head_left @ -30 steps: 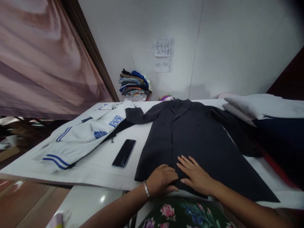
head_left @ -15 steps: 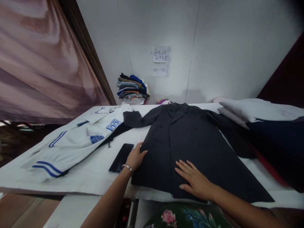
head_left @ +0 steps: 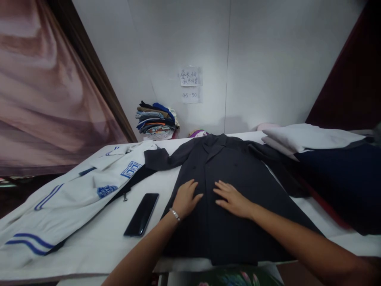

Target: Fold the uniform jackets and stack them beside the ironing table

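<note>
A dark grey double-breasted coat [head_left: 238,178] lies front side up on the white-covered table [head_left: 104,242], collar at the far side and hem by the near edge. Its sleeves spread out to both sides. My left hand [head_left: 185,198], with a bracelet at the wrist, is over the coat's left front, fingers stretched forward. Across the front opening, my right hand [head_left: 233,198] is over the other half, its fingers apart. Neither hand grips the cloth. Whether the palms press on it, I cannot tell.
Left of the coat lie a black phone [head_left: 141,214] and a white jacket [head_left: 80,198] with blue stripes. Folded white and navy clothes [head_left: 321,137] are piled at the right. A stack of folded clothes [head_left: 156,119] stands by the wall under paper signs [head_left: 191,77].
My left hand has left the coat's side edge and moved right onto its front. My right hand has shifted farther up the coat. The camera view has turned slightly.
</note>
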A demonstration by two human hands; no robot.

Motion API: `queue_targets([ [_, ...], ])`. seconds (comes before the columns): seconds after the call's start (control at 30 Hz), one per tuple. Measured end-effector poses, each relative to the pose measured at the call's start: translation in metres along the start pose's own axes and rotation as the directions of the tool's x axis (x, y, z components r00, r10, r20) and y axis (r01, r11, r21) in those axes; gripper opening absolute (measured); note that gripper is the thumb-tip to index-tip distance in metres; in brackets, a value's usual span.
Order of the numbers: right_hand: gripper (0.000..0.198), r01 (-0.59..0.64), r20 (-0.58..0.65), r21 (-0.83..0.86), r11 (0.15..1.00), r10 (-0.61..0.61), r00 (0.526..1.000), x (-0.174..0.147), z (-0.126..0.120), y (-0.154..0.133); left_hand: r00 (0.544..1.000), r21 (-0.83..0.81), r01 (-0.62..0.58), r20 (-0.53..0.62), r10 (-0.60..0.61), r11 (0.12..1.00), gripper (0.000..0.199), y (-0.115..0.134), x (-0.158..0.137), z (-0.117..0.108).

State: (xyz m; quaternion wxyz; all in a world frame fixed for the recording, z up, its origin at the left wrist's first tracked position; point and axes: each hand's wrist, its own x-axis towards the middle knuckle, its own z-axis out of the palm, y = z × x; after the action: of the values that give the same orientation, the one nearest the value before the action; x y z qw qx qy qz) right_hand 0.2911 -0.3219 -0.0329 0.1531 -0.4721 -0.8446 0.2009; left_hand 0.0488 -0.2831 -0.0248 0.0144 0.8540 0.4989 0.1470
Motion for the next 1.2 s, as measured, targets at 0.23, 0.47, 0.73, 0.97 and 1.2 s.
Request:
queue_targets([
  [0.23,0.062,-0.568,-0.174,-0.272,0.777,0.54,0.823,0.035,-0.045,0.146,0.969,-0.01,-0.154,0.195,0.153,0.988,0.062,0.04,0.071,0.043],
  [0.47,0.068,-0.765,-0.274,-0.273,0.583,0.715,0.643,0.007,-0.048,0.211,0.962,0.033,-0.104,0.257,0.092,0.994,0.073,0.022,0.077,0.078],
  [0.73,0.058,-0.512,-0.375,-0.369,0.776,0.38,0.846,0.056,-0.082,0.194,0.953,0.042,-0.093,0.293,0.077,0.995,0.073,0.026,0.077,0.071],
  [0.97,0.064,-0.442,-0.26,-0.298,0.846,0.373,0.89,0.124,-0.08,0.198,0.959,-0.014,-0.078,0.274,0.079,0.997,0.07,0.027,0.07,0.071],
  [1.2,0.072,-0.702,-0.255,-0.205,0.682,0.656,0.711,0.117,-0.06,0.267,0.973,-0.171,-0.04,0.219,0.078,0.984,0.052,-0.007,0.1,0.061],
])
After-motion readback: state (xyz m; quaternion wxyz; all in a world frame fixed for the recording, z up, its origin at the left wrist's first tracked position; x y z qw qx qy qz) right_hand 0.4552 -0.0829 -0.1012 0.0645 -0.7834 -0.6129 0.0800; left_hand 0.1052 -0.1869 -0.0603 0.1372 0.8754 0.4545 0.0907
